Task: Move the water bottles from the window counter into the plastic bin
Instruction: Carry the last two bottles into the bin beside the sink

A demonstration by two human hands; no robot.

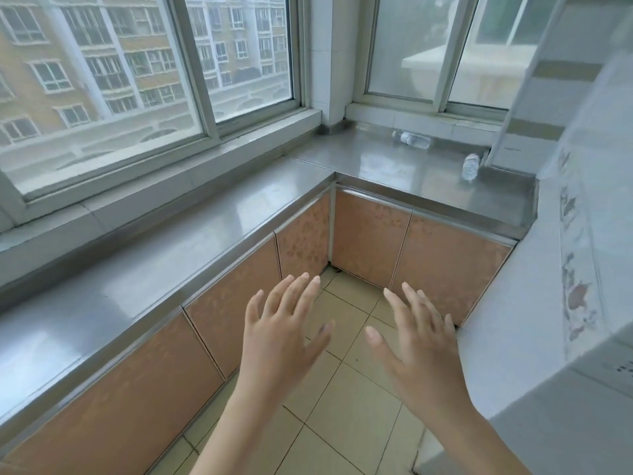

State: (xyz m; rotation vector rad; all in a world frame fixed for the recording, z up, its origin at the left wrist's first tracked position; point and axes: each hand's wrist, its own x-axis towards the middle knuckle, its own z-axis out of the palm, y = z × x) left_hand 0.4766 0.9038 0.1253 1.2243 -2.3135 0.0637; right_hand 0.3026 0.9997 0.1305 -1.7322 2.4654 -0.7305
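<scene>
Two clear plastic water bottles lie on their sides on the steel window counter [394,169] in the far right corner. One bottle [411,139] rests near the window sill; the other bottle [470,166] lies further right, close to the white wall unit. My left hand [282,332] and my right hand [416,341] are held out over the tiled floor, palms down, fingers spread, holding nothing. Both hands are well short of the bottles. No plastic bin is in view.
The L-shaped steel counter [144,269] runs under large windows, with orange cabinet doors [370,234] below. A tall white appliance or wall [548,303] stands close on the right. Beige floor tiles [342,406] fill the space between.
</scene>
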